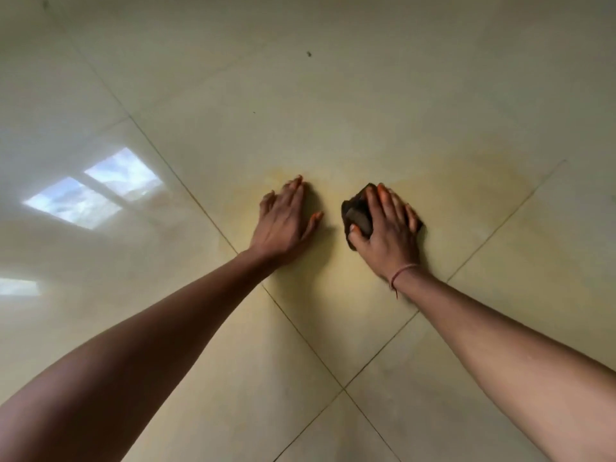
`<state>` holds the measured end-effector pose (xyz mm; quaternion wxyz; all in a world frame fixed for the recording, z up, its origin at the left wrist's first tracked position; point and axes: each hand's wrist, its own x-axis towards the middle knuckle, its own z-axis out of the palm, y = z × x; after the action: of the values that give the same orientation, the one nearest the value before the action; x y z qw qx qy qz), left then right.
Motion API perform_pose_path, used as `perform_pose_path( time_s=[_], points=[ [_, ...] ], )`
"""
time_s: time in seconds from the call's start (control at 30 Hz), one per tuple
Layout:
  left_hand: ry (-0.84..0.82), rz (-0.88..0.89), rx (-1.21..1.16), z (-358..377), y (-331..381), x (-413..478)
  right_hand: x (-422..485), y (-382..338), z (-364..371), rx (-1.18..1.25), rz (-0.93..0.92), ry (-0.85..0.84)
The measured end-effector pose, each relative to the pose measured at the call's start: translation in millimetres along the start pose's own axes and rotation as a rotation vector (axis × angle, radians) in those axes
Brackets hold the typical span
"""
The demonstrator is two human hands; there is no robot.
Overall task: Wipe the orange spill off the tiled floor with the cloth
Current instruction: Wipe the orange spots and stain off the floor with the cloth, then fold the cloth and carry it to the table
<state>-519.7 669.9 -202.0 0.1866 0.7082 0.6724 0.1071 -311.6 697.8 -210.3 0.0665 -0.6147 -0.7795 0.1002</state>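
A dark, bunched-up cloth [357, 211] lies on the pale tiled floor [333, 95], pressed down under my right hand [386, 228], whose fingers curl over it. My left hand [286, 218] rests flat on the tile just left of it, fingers spread, holding nothing. A faint orange-yellow smear [466, 188] spreads over the tile around and beyond both hands, strongest to the right of the cloth and near my left fingertips. My fingertips look stained orange.
Grout lines cross in an X [343, 390] below my hands. A bright window reflection [96, 191] shines on the glossy tile at left. Small dark specks [309, 54] lie farther out on the floor.
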Motion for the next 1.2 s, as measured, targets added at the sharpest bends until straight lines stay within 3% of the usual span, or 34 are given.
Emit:
perform_pose_path(
  time_s=[0.1, 0.17, 0.27, 0.33, 0.47, 0.7, 0.9, 1.03, 1.1, 1.2],
  points=[
    [-0.072, 0.176, 0.079, 10, 31, 12, -47, 39, -9, -0.024, -0.148, -0.091],
    [-0.117, 0.265, 0.127, 16, 48, 18, -46, 84, -20, -0.032, -0.024, -0.07],
    [-0.142, 0.35, 0.131, 26, 78, 34, -37, 128, -33, 0.02, 0.376, 0.02],
    [-0.15, 0.374, 0.12, 29, 90, 42, -58, 122, -29, 0.005, 0.359, 0.033],
    [-0.198, 0.461, 0.109, 41, 123, 41, -107, 134, -32, -0.08, 0.132, -0.048],
    [-0.217, 0.599, 0.137, 55, 157, 47, -8, 206, -47, 0.006, 0.564, 0.105],
    [-0.262, 0.597, 0.177, 40, 197, 56, -25, 208, -49, 0.054, 0.562, 0.19],
    [-0.395, 0.539, 0.128, 30, 239, 20, -126, 179, -48, 0.141, 0.454, 0.094],
    [-0.485, 0.501, 0.114, 13, 260, -13, -175, 161, -68, 0.171, 0.494, 0.003],
    [-0.58, 0.444, 0.094, -22, 282, -67, -227, 131, -125, 0.259, 0.653, -0.403]
  ],
)
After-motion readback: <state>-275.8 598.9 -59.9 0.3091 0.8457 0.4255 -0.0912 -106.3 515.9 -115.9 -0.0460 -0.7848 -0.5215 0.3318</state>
